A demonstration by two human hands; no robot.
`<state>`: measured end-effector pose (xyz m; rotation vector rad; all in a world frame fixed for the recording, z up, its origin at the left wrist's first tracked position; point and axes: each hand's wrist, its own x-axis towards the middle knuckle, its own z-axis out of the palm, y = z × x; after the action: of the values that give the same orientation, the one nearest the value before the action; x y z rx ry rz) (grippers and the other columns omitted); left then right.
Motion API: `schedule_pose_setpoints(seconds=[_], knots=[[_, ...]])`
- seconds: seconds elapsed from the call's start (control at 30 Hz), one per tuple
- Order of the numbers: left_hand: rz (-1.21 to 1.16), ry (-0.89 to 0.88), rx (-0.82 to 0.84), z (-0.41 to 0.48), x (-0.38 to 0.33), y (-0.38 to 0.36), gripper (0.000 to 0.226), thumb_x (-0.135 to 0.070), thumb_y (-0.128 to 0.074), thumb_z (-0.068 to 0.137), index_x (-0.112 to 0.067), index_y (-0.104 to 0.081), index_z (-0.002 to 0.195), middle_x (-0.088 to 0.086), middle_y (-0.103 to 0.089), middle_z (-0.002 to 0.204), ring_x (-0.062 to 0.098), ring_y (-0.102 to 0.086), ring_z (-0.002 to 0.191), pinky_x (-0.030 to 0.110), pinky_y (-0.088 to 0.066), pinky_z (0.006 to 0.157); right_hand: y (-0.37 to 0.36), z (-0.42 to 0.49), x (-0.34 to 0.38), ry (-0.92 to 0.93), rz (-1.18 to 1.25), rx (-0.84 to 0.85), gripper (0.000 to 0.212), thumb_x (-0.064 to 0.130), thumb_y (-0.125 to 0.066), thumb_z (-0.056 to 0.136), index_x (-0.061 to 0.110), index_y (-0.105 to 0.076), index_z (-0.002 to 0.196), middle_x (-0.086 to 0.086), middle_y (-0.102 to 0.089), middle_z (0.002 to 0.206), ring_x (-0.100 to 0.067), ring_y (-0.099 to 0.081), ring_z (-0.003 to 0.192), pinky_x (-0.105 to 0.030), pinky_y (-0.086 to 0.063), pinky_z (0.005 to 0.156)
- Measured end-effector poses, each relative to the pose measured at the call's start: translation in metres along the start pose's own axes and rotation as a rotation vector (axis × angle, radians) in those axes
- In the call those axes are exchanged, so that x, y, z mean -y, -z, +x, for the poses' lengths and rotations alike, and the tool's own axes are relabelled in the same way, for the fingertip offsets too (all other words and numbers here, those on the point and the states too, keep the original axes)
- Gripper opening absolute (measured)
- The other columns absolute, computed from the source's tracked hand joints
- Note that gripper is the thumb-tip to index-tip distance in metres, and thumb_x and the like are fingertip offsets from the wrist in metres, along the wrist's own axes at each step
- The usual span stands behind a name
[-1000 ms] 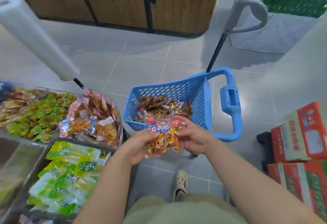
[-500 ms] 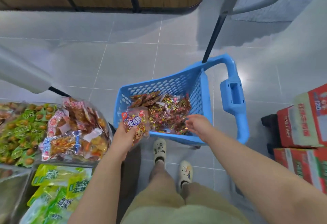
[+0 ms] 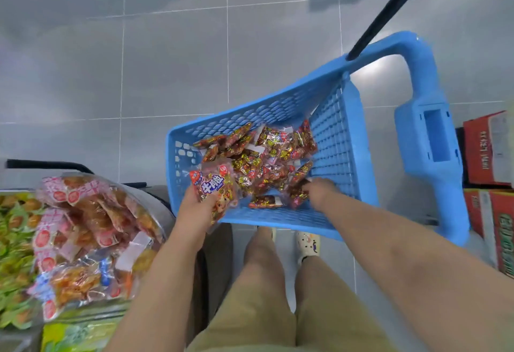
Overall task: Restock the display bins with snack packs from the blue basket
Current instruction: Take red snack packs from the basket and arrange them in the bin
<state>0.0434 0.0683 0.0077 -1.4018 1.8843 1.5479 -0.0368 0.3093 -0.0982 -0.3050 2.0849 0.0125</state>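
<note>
While still clutching the cartoon snack pack (image 3: 214, 189) in the left grip (image 3: 194, 212) over the blue basket (image 3: 278, 223), now dips the right grip (image 3: 319, 193) from rim down among loose packs (image 3: 267, 157); closure there unreadable. Suggests gathering more before filling the display bin (image 3: 158, 201).

The blue basket (image 3: 250, 118) stands on the floor with red-and-gold snack packs (image 3: 267, 157) heaped inside. One clear cartoon-printed pack (image 3: 214, 187) sits upright in the left hand (image 3: 194, 212) above its near-left corner.
</note>
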Motion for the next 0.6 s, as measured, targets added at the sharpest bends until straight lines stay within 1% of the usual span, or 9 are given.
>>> schedule_pose_setpoints(seconds=[0.07,0.17,0.27,0.33,0.4,0.47,0.5,0.53,0.6], knots=[[-0.011,0.042,0.014,0.008,0.002,-0.002,0.033,-0.021,-0.056,0.097,-0.024,-0.051,0.129,0.002,-0.064,0.116,0.022,-0.064,0.102,0.039,-0.056,0.082,-0.006,0.011,0.000,0.005,-0.101,-0.005,0.037,0.013,-0.042,0.094,0.017,-0.052,0.129,-0.011,-0.046,0.132,-0.029,-0.044,0.120,-0.034,-0.041,0.097],[-0.026,0.069,0.013,0.019,0.004,-0.002,0.029,-0.020,-0.058,0.096,-0.025,-0.052,0.124,0.001,-0.066,0.114,0.020,-0.065,0.101,0.044,-0.054,0.090,-0.008,0.024,0.003,0.044,-0.240,-0.082,0.037,0.016,-0.046,0.092,0.021,-0.055,0.128,-0.006,-0.046,0.131,-0.028,-0.037,0.122,-0.038,-0.039,0.096],[-0.048,0.107,0.017,0.026,0.006,-0.001,0.029,-0.018,-0.057,0.096,-0.024,-0.052,0.124,0.002,-0.066,0.117,0.022,-0.064,0.103,0.047,-0.052,0.094,-0.004,0.026,0.002,0.073,-0.234,-0.164,0.032,0.013,-0.054,0.087,0.020,-0.063,0.117,-0.003,-0.050,0.124,-0.028,-0.037,0.119,-0.035,-0.035,0.097],[-0.061,0.130,0.020,0.028,0.005,0.000,0.028,-0.017,-0.057,0.096,-0.025,-0.052,0.123,0.003,-0.065,0.117,0.023,-0.064,0.104,0.047,-0.052,0.093,0.003,0.025,0.002,0.103,-0.189,-0.225,0.024,0.011,-0.053,0.086,0.017,-0.064,0.106,-0.002,-0.055,0.117,-0.026,-0.041,0.116,-0.037,-0.036,0.094],[-0.071,0.150,0.024,0.030,0.002,0.000,0.025,-0.016,-0.056,0.096,-0.028,-0.052,0.118,0.002,-0.065,0.116,0.022,-0.063,0.102,0.043,-0.054,0.088,0.013,0.019,0.005,0.129,-0.001,-0.289,0.011,0.016,-0.045,0.092,0.016,-0.056,0.091,-0.006,-0.060,0.104,-0.026,-0.051,0.099,-0.035,-0.041,0.079],[-0.080,0.172,0.034,0.033,-0.002,0.000,0.024,-0.015,-0.056,0.095,-0.028,-0.051,0.115,0.003,-0.064,0.117,0.022,-0.063,0.102,0.042,-0.053,0.088,0.023,0.009,0.004,0.158,0.336,-0.294,0.015,0.023,-0.042,0.097,0.017,-0.049,0.086,-0.005,-0.058,0.086,-0.024,-0.054,0.080,-0.032,-0.039,0.062],[-0.092,0.182,0.046,0.034,-0.004,0.000,0.025,-0.013,-0.056,0.095,-0.027,-0.050,0.116,0.004,-0.063,0.119,0.023,-0.063,0.104,0.043,-0.053,0.091,0.029,0.004,0.002,0.162,0.505,-0.285,0.017,0.026,-0.043,0.098,0.018,-0.050,0.084,-0.001,-0.055,0.078,-0.021,-0.051,0.074,-0.031,-0.036,0.058],[-0.106,0.188,0.067,0.035,-0.006,0.000,0.027,-0.011,-0.056,0.095,-0.024,-0.051,0.118,0.006,-0.063,0.121,0.024,-0.063,0.105,0.043,-0.052,0.092,0.036,-0.002,0.000,0.156,0.683,-0.272,0.020,0.030,-0.046,0.097,0.020,-0.052,0.081,0.003,-0.052,0.072,-0.018,-0.049,0.071,-0.030,-0.035,0.057],[-0.145,0.192,0.129,0.035,-0.011,-0.003,0.032,-0.007,-0.054,0.096,-0.018,-0.051,0.126,0.009,-0.064,0.121,0.027,-0.064,0.105,0.043,-0.053,0.090,0.048,-0.014,0.001,0.154,1.067,-0.205,0.022,0.039,-0.052,0.092,0.024,-0.059,0.077,0.008,-0.054,0.071,-0.013,-0.049,0.073,-0.027,-0.036,0.063]])
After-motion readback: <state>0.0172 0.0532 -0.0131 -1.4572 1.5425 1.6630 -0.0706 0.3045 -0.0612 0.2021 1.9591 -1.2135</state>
